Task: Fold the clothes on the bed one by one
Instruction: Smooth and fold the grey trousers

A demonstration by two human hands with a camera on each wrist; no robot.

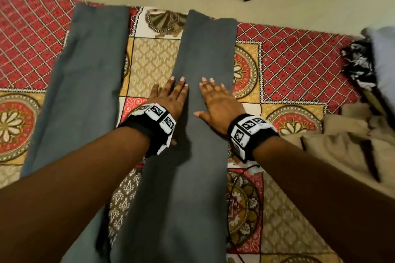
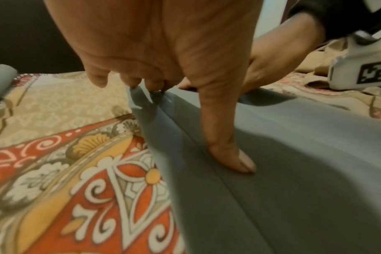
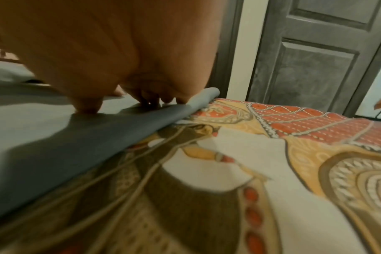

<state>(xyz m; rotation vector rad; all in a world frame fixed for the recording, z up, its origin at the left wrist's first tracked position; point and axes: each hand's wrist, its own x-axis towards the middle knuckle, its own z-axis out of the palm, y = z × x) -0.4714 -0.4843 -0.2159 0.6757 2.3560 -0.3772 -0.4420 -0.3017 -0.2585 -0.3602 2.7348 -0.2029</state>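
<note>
— Both hands lie palm-down on the grey trousers (image 1: 198, 96), left hand (image 1: 171, 97) at the right leg's inner edge, right hand (image 1: 220, 101) beside it, fingers straight, gripping nothing.

— How many legs?

— Two, spread apart across the patterned bedspread (image 1: 288, 66); the other leg lies well to the left.

— Other clothes?

— One beige garment (image 1: 346, 139) crumpled at right, one black-and-white piece (image 1: 359, 64) beyond it.

Grey trousers (image 1: 205, 53): smooth matt cloth, possibly wool. Bedsheet (image 1: 295, 66): printed matt cloth.
</note>
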